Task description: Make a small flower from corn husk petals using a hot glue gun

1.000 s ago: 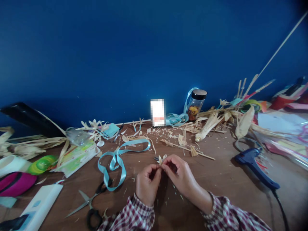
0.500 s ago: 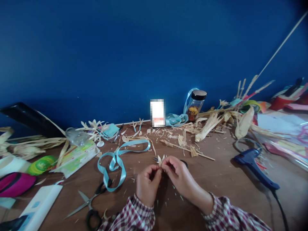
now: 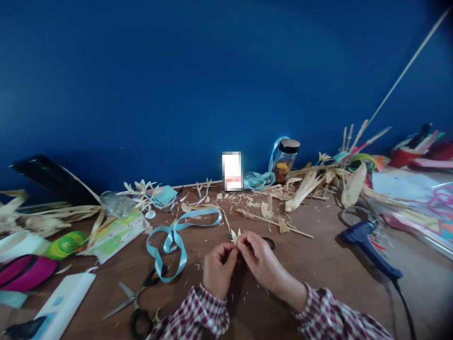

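A small pale husk flower [image 3: 235, 237] with pointed petals stands upright between my two hands over the brown table [image 3: 318, 283]. My left hand [image 3: 219, 269] pinches its base with thumb and bent fingers. From the right, my right hand [image 3: 264, 262] closes its fingertips on the same flower, touching or nearly touching the left. The fingers hide the lower part of the flower. Behind my right hand a dark scissor handle [image 3: 271, 243] shows in part. Light blue ribbon [image 3: 180, 252] lies looped to the left of my hands.
Open black-handled scissors [image 3: 132, 297] lie at the front left, beside a white power strip [image 3: 65, 302]. A blue glue gun [image 3: 371, 250] with a cord rests at the right. Along the blue wall stand a lidded jar [image 3: 286, 160], dried husks [image 3: 306, 189] and scraps.
The view has shifted slightly, so the things on the table sit a little differently in the picture. Both hands keep their pinch on the flower, with only slight finger movement.
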`<control>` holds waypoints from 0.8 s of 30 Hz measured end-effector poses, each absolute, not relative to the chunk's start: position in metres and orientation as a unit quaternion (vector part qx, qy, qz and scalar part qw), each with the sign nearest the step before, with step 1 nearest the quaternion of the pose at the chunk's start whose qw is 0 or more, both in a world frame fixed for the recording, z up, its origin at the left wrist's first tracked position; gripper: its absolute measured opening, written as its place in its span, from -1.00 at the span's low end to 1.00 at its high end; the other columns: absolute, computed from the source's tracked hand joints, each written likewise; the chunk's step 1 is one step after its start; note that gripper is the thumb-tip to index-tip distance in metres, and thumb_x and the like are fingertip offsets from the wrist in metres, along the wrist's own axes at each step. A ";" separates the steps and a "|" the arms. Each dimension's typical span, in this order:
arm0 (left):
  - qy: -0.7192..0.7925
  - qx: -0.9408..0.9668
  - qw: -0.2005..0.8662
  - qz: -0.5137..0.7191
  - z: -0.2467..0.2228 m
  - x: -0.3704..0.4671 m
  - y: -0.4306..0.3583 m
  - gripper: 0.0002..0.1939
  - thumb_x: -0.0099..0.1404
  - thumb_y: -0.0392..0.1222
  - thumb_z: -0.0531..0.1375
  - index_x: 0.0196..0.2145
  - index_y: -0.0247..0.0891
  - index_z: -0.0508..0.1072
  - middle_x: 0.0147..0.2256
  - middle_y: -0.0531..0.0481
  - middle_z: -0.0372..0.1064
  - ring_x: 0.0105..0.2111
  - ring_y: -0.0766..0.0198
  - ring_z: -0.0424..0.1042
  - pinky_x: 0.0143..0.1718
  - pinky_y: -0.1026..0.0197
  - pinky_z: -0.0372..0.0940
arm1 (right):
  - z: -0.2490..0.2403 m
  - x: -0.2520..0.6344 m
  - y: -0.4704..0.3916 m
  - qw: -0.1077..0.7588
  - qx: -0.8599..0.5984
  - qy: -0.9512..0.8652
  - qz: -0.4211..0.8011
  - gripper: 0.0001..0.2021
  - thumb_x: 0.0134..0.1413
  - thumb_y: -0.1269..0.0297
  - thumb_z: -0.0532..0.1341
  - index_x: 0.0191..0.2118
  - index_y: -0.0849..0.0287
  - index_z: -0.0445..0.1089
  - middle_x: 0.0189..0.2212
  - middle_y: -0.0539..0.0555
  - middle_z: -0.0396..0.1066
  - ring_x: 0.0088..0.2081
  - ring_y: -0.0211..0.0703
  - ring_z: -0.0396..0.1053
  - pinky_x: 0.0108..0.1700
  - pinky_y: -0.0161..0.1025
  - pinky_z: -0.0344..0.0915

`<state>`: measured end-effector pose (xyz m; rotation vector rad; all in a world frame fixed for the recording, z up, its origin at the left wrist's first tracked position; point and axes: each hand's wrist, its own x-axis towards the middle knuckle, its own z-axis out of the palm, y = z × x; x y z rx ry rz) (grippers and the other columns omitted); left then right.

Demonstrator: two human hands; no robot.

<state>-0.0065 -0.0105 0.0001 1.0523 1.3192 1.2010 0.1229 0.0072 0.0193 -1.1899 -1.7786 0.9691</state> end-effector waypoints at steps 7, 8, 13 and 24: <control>0.519 0.348 0.566 0.538 -0.013 -0.006 -0.007 -0.74 0.00 -0.08 0.30 -0.43 -0.35 0.48 -0.57 0.04 0.42 -0.64 0.40 0.34 -0.57 0.34 0.27 | 0.019 0.124 0.009 0.388 -0.478 -0.654 0.440 -0.85 0.16 0.30 0.03 -0.41 0.19 0.21 -0.53 -0.06 0.22 -0.48 -0.29 0.16 -0.41 -0.36 0.14; 0.516 0.342 0.568 0.542 -0.014 -0.006 -0.007 -0.74 0.00 -0.08 0.31 -0.43 -0.35 0.47 -0.56 0.04 0.42 -0.64 0.40 0.34 -0.57 0.35 0.28 | 0.020 0.126 0.009 0.387 -0.483 -0.652 0.438 -0.85 0.16 0.29 0.03 -0.41 0.18 0.22 -0.54 -0.06 0.21 -0.49 -0.29 0.15 -0.42 -0.36 0.13; 0.525 0.329 0.563 0.547 -0.013 -0.007 -0.006 -0.72 -0.01 -0.05 0.31 -0.45 -0.35 0.47 -0.55 0.02 0.44 -0.63 0.43 0.34 -0.60 0.40 0.26 | 0.030 0.143 0.012 0.361 -0.507 -0.671 0.402 -0.85 0.13 0.29 0.05 -0.41 0.20 0.26 -0.56 -0.06 0.23 -0.50 -0.29 0.18 -0.42 -0.35 0.14; 0.531 0.316 0.573 0.538 -0.004 -0.005 -0.005 -0.70 -0.06 -0.03 0.33 -0.52 -0.36 0.46 -0.58 0.02 0.42 -0.64 0.46 0.32 -0.63 0.43 0.24 | 0.045 0.187 0.035 0.243 -0.565 -0.757 0.218 -0.87 0.10 0.35 0.03 -0.43 0.19 0.26 -0.50 0.01 0.34 -0.43 -0.22 0.28 -0.38 -0.31 0.11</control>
